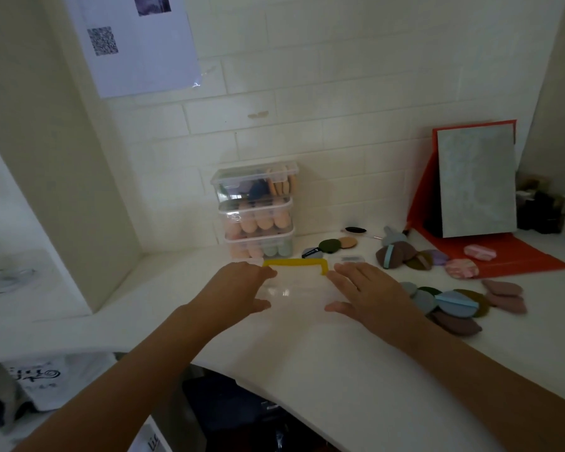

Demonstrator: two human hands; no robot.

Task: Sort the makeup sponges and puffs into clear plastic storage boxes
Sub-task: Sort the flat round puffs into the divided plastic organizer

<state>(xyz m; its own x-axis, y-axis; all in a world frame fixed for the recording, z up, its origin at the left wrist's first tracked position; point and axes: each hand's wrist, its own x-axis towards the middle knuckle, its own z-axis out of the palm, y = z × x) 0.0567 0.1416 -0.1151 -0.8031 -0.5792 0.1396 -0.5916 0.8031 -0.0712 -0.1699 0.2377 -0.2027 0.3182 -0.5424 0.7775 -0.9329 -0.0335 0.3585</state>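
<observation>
Head view of a smooth white surface [307, 370] set against a white tiled wall.

Centre: a clear box [294, 293] of thin transparent plastic, rectangular, with a yellow U-shaped handle [296, 263] along its far edge. It is nearly invisible but for faint glints.

The left hand [242, 288] and right hand [369, 295] flank the box, one at each short side. Both are released, with fingers extended and thumbs spread towards the viewer. They appear to rest against the box walls, though contact cannot be confirmed.

Behind the box: a stack [258, 210] of three lidded clear boxes. The upper holds flat tan and dark puffs on edge, the lower two hold rounded peach and pale green sponges.

Right of the hands: a heap of loose puffs [450, 305], matte, flat and teardrop-shaped or round, in blue-grey, brown, olive and mauve, some with a pale blue strap. A second heap [402, 254] lies farther back, and near it single green [329, 245] and tan [348, 242] discs.

Far right: two marbled pink puffs [462, 268], one on a red stand [503, 252] propping a dull grey mirror [477, 181].

Upper left: a paper sheet [137, 53] taped to the wall.
</observation>
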